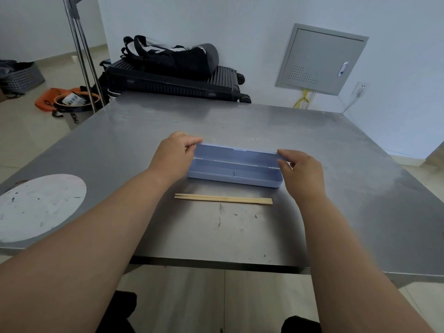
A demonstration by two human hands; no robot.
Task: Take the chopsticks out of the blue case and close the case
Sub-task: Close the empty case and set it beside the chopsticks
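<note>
The blue case (234,175) lies open in the middle of the steel table (336,164), its tray empty and its lid (236,153) standing up along the far side. My left hand (174,155) pinches the lid's left end between thumb and fingers. At the other end, my right hand (300,170) grips the lid. A pair of wooden chopsticks (223,199) lies flat on the table just in front of the case, parallel to it, touched by neither hand.
A white round patch (36,205) marks the table's near left part. Behind the table a black suitcase (173,84) carries a black bag (173,57). A metal stand (83,51) and an orange bag (48,99) are at the left.
</note>
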